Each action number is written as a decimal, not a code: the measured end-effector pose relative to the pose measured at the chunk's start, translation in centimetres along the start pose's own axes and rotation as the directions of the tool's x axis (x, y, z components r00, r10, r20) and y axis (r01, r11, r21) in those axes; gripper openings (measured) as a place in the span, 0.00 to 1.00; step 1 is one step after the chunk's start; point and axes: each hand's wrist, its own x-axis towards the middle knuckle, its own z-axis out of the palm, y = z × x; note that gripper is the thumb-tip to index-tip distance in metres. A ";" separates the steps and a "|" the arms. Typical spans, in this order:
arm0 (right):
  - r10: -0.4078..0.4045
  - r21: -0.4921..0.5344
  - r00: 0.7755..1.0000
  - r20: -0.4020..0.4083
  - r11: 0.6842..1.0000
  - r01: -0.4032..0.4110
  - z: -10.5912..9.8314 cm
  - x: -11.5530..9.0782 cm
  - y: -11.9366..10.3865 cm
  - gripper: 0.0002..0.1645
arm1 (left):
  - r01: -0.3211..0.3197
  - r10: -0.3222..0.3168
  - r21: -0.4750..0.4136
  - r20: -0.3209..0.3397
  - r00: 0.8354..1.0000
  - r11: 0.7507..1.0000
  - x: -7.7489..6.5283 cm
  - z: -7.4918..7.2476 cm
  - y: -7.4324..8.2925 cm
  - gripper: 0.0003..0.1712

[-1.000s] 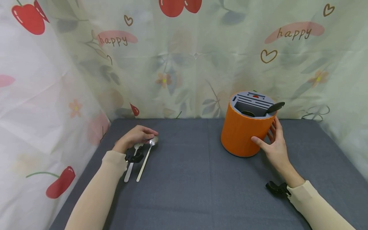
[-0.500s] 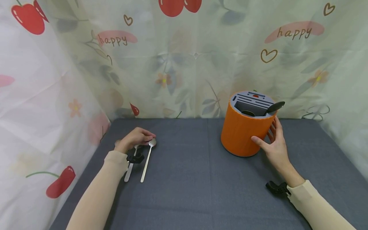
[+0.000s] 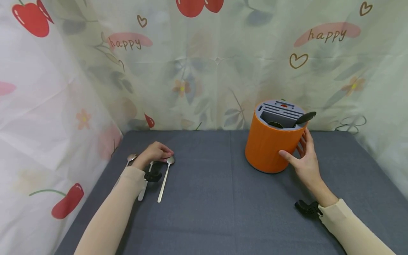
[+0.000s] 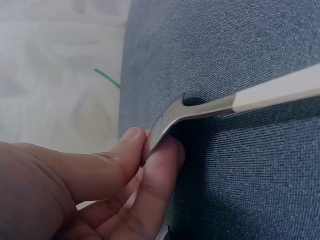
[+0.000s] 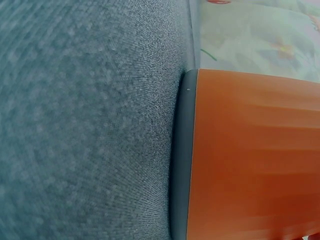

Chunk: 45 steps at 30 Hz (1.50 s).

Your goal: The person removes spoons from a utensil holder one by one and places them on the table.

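Observation:
My left hand [image 3: 156, 152] pinches the bowl end of a spoon [image 3: 164, 182] between thumb and fingertips. The left wrist view shows the spoon's metal head [image 4: 165, 122] in that pinch, with its pale handle [image 4: 280, 90] running off to the right. At the right, an orange utensil holder [image 3: 271, 148] with a grey slotted top stands upright. My right hand [image 3: 304, 164] grips its right side, thumb in front and fingers round the far side. In the right wrist view the holder's orange wall [image 5: 255, 160] and dark base show, but no fingers.
Another utensil [image 3: 142, 193] with a pale handle lies under my left wrist, its head mostly hidden. A further spoon [image 3: 131, 157] lies left of that hand, partly behind the sleeve. A dark spoon-shaped utensil [image 3: 306, 117] leans out of the holder. A patterned curtain [image 3: 216, 71] hangs behind the table.
The spoon in my left hand has shifted, its handle end swinging a little to the right. More of the far-left spoon shows. My right hand and the holder have stayed in place.

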 end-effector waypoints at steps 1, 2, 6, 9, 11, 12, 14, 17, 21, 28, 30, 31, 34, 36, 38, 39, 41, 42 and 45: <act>-0.001 0.001 1.000 0.001 1.000 0.001 0.0 0.0 0.0 0.62 | 0.004 -0.004 0.016 -0.005 1.000 1.000 0.1 0.0 0.0 0.13; -0.001 0.001 1.000 0.001 1.000 0.001 0.0 0.0 0.0 0.62 | 0.008 -0.008 0.033 -0.011 1.000 0.999 0.1 0.0 0.1 0.13; -0.004 0.003 1.000 -0.001 1.000 0.004 -0.1 0.1 0.0 0.62 | 0.017 -0.014 0.112 -0.027 1.000 0.994 0.1 0.0 0.5 0.12; -0.004 0.000 1.000 -0.003 1.000 0.004 -0.2 0.1 0.0 0.62 | 0.019 -0.015 0.143 -0.028 0.999 0.990 0.0 0.0 0.8 0.11; -0.001 -0.003 1.000 -0.003 1.000 0.001 -0.2 0.2 0.1 0.62 | 0.020 -0.015 0.165 -0.032 0.999 0.986 0.0 0.0 0.9 0.11; 0.001 -0.004 1.000 -0.002 1.000 -0.001 -0.2 0.2 0.0 0.62 | 0.021 -0.015 0.173 -0.035 0.999 0.985 0.0 0.0 0.9 0.11; 0.006 -0.005 1.000 -0.002 1.000 -0.006 -0.1 0.2 0.0 0.62 | 0.023 -0.015 0.190 -0.041 0.999 0.981 0.0 -0.1 0.9 0.10; 0.013 -0.005 1.000 0.000 1.000 -0.013 -0.1 0.1 -0.1 0.62 | 0.029 -0.020 0.205 -0.047 0.999 0.978 -0.2 -0.2 0.9 0.10; 0.018 -0.005 1.000 0.003 1.000 -0.018 -0.1 0.1 -0.2 0.62 | 0.026 -0.017 0.219 -0.045 0.999 0.975 -0.3 -0.2 1.0 0.11; 0.012 -0.007 1.000 -0.002 1.000 -0.012 -0.1 0.0 -0.3 0.61 | 0.014 -0.003 0.238 -0.048 0.999 0.971 -0.4 -0.4 1.1 0.12; 0.011 -0.005 1.000 -0.002 1.000 -0.011 -0.1 0.0 -0.2 0.62 | 0.010 0.001 0.239 -0.047 0.999 0.971 -0.4 -0.5 1.0 0.12; 0.011 -0.004 1.000 -0.003 1.000 -0.011 -0.1 0.0 -0.2 0.62 | 0.008 0.003 0.240 -0.047 0.999 0.971 -0.4 -0.5 1.0 0.12; 0.011 0.000 1.000 -0.003 1.000 -0.011 0.0 -0.1 -0.1 0.62 | 0.002 0.010 0.243 -0.048 0.999 0.970 -0.3 -0.6 0.9 0.12; 0.011 0.001 1.000 -0.001 1.000 -0.011 0.0 -0.1 -0.1 0.62 | 0.001 0.012 0.242 -0.049 0.999 0.970 -0.2 -0.5 0.8 0.12; 0.011 -0.001 1.000 0.001 1.000 -0.011 0.0 -0.1 -0.1 0.62 | 0.000 0.013 0.245 -0.053 0.999 0.970 -0.2 -0.5 0.8 0.11; 0.012 -0.003 1.000 0.001 1.000 -0.012 0.0 0.0 -0.1 0.62 | 0.001 0.013 0.247 -0.053 0.999 0.969 -0.2 -0.5 0.8 0.11; 0.009 -0.004 1.000 0.003 1.000 -0.009 0.0 0.0 -0.1 0.62 | 0.007 0.008 0.249 -0.059 0.998 0.969 -0.3 -0.5 0.8 0.11; 0.004 -0.006 1.000 0.003 1.000 -0.004 -0.1 0.0 -0.1 0.62 | 0.012 0.004 0.247 -0.062 0.998 0.969 -0.3 -0.5 0.8 0.11; -0.004 -0.008 1.000 0.002 1.000 0.004 0.0 0.0 -0.1 0.62 | 0.007 0.011 0.258 -0.069 0.998 0.966 -0.4 -0.6 0.9 0.12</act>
